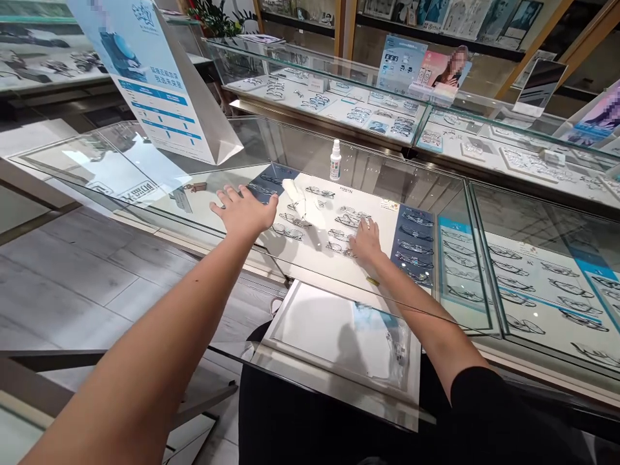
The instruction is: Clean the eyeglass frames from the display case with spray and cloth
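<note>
My left hand (pixel 249 210) is spread over the glass top of a display case (pixel 159 219), with nothing in it. My right hand (pixel 367 245) lies farther right, fingers apart and slightly bent, over rows of eyeglasses (pixel 352 216) seen through the glass. Whether its fingertips touch the glass is hard to tell. Between the hands is a crumpled pale cloth (pixel 303 203). Behind it a small white spray bottle (pixel 335 161) stands upright.
A tall folded sign (pixel 159 97) stands on the case at the left. Below my arms, a white drawer (pixel 310 323) is pulled out, holding a clear plastic bag (pixel 397 345). Another glass showcase (pixel 334 106) with eyewear runs behind. A dark eyeglasses panel (pixel 414 242) lies right.
</note>
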Tool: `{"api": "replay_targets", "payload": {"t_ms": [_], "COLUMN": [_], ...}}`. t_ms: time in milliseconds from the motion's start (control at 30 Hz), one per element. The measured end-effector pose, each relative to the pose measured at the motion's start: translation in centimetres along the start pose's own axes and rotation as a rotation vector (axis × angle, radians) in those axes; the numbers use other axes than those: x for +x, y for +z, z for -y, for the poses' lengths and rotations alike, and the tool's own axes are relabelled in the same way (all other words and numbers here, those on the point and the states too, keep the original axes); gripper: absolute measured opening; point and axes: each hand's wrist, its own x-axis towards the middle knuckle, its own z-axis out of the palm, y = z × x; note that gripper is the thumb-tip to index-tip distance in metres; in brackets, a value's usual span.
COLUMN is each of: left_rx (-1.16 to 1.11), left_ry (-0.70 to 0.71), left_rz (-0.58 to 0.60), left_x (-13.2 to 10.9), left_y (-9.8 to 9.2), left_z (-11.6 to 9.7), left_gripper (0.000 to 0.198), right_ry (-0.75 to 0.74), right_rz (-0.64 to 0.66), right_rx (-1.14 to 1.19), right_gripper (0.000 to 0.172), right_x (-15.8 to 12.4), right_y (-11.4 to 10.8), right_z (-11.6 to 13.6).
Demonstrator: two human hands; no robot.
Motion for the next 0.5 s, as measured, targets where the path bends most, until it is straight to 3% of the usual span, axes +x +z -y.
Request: {"api": "replay_targets", "payload": {"t_ms": [267, 500], "left_rx": [0.027, 0.046], "left_ry": [-0.018, -0.011], "left_rz": [0.022, 0.02], "left_x": [-0.1, 0.0], "left_y": [-0.2, 0.0], "left_z": [0.1, 0.5], "left_gripper": [0.107, 0.111], "right_ry": [0.018, 0.041], "right_rz": [-0.1, -0.077], "right_rx": [0.032, 0.07], "right_gripper": [0.075, 0.08], "right_x": [6.5, 10.7], "right_y": [0.0, 1.1], "right_z": [-1.3, -2.0]}}
